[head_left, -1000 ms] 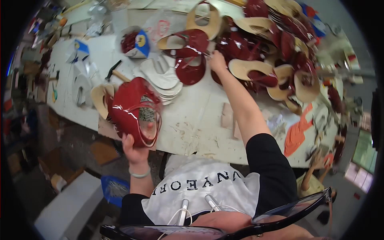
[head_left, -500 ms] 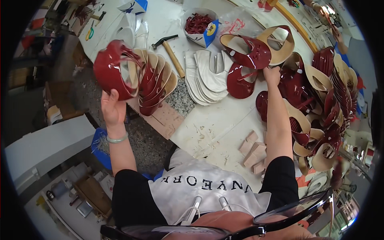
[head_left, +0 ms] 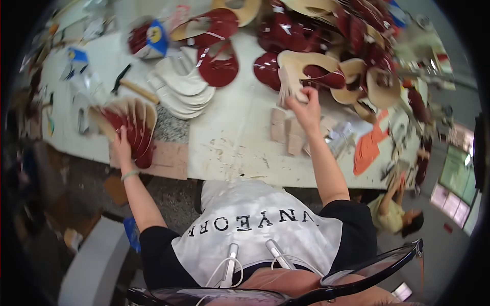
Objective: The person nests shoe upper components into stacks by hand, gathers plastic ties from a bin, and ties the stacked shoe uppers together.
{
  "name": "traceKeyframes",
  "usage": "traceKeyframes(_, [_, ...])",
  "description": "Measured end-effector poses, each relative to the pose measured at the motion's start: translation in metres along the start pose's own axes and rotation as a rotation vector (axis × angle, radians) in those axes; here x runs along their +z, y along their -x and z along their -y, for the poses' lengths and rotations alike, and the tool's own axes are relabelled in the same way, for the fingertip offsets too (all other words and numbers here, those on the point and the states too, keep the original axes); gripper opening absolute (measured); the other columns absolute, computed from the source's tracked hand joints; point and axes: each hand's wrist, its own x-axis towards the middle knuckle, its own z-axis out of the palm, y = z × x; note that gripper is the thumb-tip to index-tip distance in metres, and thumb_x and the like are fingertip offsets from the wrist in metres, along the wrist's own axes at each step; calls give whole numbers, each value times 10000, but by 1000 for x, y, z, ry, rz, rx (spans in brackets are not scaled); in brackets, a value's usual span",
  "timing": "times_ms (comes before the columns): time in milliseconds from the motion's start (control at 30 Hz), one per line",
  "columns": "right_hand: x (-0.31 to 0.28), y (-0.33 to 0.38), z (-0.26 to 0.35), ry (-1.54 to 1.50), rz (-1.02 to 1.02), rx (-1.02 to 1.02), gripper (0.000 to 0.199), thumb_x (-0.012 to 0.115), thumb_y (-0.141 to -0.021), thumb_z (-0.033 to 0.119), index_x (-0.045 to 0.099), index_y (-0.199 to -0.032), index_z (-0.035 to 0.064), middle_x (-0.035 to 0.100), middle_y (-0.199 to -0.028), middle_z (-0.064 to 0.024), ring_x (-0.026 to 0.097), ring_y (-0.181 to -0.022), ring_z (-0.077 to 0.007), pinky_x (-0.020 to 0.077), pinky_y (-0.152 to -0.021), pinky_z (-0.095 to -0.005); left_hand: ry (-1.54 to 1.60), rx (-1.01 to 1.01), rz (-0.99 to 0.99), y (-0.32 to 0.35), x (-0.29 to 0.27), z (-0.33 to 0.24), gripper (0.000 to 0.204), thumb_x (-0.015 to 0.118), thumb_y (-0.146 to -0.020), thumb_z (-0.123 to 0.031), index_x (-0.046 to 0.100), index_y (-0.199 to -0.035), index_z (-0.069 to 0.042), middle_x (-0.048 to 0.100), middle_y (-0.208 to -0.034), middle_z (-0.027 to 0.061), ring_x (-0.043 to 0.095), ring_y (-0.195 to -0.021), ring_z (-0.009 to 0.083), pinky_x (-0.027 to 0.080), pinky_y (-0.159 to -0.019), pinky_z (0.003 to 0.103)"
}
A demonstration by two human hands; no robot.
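Note:
My left hand (head_left: 121,148) is closed at the near-left edge of a fanned stack of glossy dark red shoe uppers (head_left: 138,130) with beige linings. It grips the leftmost upper, whose beige side (head_left: 102,121) shows and is blurred. Farther right, my right hand (head_left: 308,109) has its thumb and fingers pinched at the lower end of some layered beige-lined shoe uppers (head_left: 292,64). The exact grip there is partly hidden. More red uppers (head_left: 288,31) are heaped beyond it, and a single red upper (head_left: 219,65) lies between the two hands.
White curved pieces (head_left: 186,86) are stacked by a hammer (head_left: 139,91). A box of red scraps (head_left: 153,42) stands behind. Pale pink blocks (head_left: 294,136) and orange pieces (head_left: 370,145) lie on the right of the white table (head_left: 229,148). Another person (head_left: 393,211) is beyond its right edge.
The view has swung to the right. My left hand has brought its red upper down against the stack. My right hand has moved from the far red uppers to the nearer beige-lined ones.

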Motion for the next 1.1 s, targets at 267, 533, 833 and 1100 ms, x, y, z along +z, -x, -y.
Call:
traceKeyframes(267, [-67, 117, -81, 352, -76, 257, 562, 721, -649, 188, 457, -1104, -11, 478, -1132, -195, 457, -1078, -348, 389, -898, -391, 14, -44, 5, 0, 15, 3, 611, 512, -889, -426, 443, -1272, 45, 493, -1279, 178, 467, -1156, 311, 343, -962, 352])
traceKeyframes(533, [-70, 0, -44, 977, -160, -554, 389, 608, -698, 18, 582, -1075, 112, 461, -1294, -53, 317, -1282, -327, 250, -1030, -476, 6, 501, -450, 36, 44, -93, 478, 578, -887, -230, 419, -1252, 33, 504, -1176, 175, 460, -1093, 292, 355, -955, 377])
traceKeyframes(833, [-94, 30, 67, -795, 217, 77, 190, 546, -905, 154, 537, -1055, 38, 626, -932, -60, 595, -879, -159, 436, -798, -284, 824, -37, 972, 152, 180, -167, 521, 507, -924, -292, 351, -1347, -30, 455, -1277, 73, 406, -1216, 179, 370, -968, 345])
traceKeyframes(1100, [-67, 116, 48, -533, 119, 76, 332, 466, -953, 207, 464, -1241, 42, 588, -1046, -30, 526, -803, -93, 436, -709, -229, 1055, -43, 1316, 218, 161, -194, 389, 539, -911, -240, 447, -1207, -5, 593, -1092, 141, 590, -981, 235, 440, -919, 425])
